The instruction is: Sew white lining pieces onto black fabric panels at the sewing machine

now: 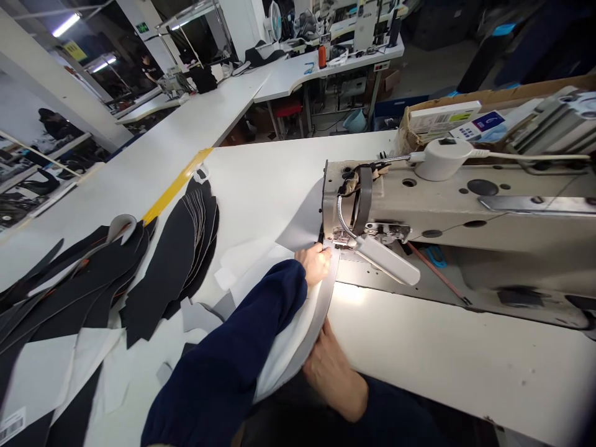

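A curved grey and white fabric piece (321, 304) runs from under the head of a sewing machine (354, 205) down toward my lap. My left hand (314, 264) is closed on it just in front of the needle area, fingers curled and pressed on the cloth. Lower down, my right hand (333, 372) grips the outer edge of the same piece, with its fingertips partly hidden beneath the cloth. The needle and presser foot are mostly hidden behind a small white lamp (388, 259) and my left fingers.
Stacked black fabric pieces (172, 261) lie left on the white table, with more dark pieces (93, 279) and white sheets (41, 372) beyond. Blue thread snips (436, 256) rest under the machine arm. A cardboard box (410, 127) stands behind the machine. Yellow tape (177, 186) marks the table.
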{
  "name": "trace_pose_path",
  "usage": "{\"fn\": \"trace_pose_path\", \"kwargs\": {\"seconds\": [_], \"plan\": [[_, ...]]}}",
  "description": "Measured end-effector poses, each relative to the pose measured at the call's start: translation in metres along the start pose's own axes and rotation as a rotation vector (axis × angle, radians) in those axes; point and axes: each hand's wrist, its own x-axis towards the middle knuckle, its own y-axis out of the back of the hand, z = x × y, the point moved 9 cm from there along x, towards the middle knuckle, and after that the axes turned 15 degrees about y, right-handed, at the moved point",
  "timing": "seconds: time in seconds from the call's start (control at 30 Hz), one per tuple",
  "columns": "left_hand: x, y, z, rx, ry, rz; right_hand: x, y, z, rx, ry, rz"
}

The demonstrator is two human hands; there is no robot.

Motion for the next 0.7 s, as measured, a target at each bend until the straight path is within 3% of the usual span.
{"fn": "trace_pose_path", "kwargs": {"seconds": [0.23,0.33,0.4,0.47,0.6,0.7], "plan": [[0.007,0.000,0.005,0.035,-0.014,0.000,0.000,-0.008,-0.042,0.025,0.034,-0.141],[-0.001,0.017,0.015,0.068,-0.074,0.039,0.000,-0.005,-0.053,0.072,0.092,-0.241],[-0.025,0.031,0.024,0.114,-0.176,0.053,0.001,0.000,-0.056,0.086,0.112,-0.265],[-0.060,0.036,0.027,0.163,-0.241,-0.020,0.002,0.003,-0.056,0.068,0.110,-0.262],[-0.123,0.018,0.007,0.262,-0.171,-0.295,0.003,-0.002,-0.060,0.075,0.126,-0.310],[-0.136,0.003,-0.001,0.334,-0.110,-0.364,0.003,-0.004,-0.062,0.045,0.140,-0.319]]}}
